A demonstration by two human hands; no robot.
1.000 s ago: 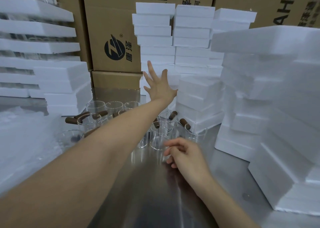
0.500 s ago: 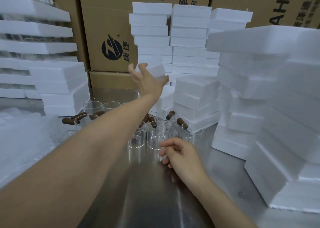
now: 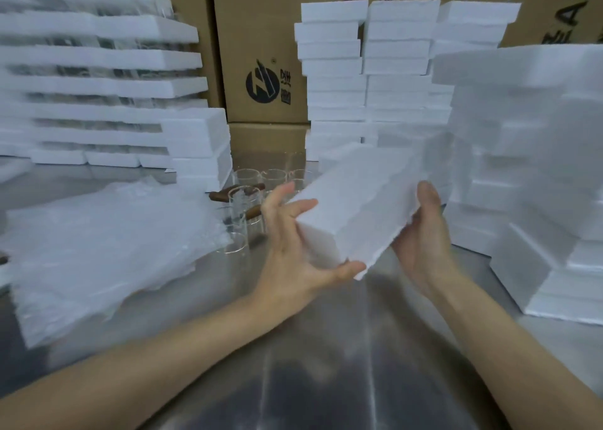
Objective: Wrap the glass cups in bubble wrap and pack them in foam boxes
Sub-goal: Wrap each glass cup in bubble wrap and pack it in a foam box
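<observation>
While the left hand [image 3: 293, 243] and right hand [image 3: 424, 233] clasp the white rectangular foam box [image 3: 355, 207] at centre frame, support both ends evenly — brittle edges probably crumble.

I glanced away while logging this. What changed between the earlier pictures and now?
The left hand took a foam box from the rear stacks and drew it back toward the person; the right hand came up and now grips its other end. Glass cups and bubble wrap stayed put.
</observation>
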